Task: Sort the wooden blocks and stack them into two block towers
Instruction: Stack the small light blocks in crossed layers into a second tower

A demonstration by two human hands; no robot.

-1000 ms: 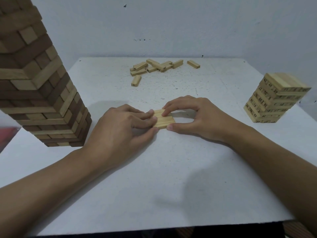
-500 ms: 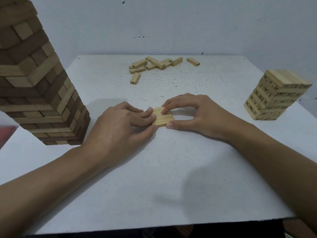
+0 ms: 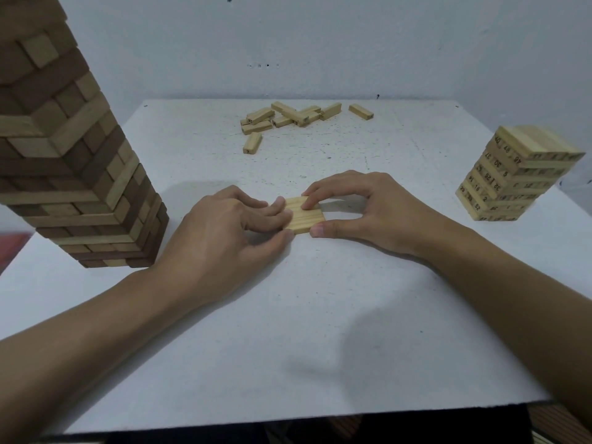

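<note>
A flat row of three pale wooden blocks [image 3: 304, 217] lies side by side on the white table [image 3: 288, 331] at its middle. My left hand [image 3: 224, 238] presses its fingertips against the row's left end. My right hand [image 3: 362, 209] pinches the row from the right, index finger on top and thumb at the near edge. A tall tower of mixed brown and tan blocks [image 3: 70, 161] rises at the left. A short tower of pale numbered blocks [image 3: 515, 177] stands at the right. Several loose pale blocks [image 3: 288, 118] lie scattered at the far middle.
A grey wall [image 3: 320, 43] backs the table's far edge. The tall tower stands close to my left forearm and leans out of the top of the view. A red patch [image 3: 12, 248] shows beyond the table's left edge.
Both hands stay on the three-block row, with only slight finger shifts squaring it. The view has tilted a little; nothing else moved.
</note>
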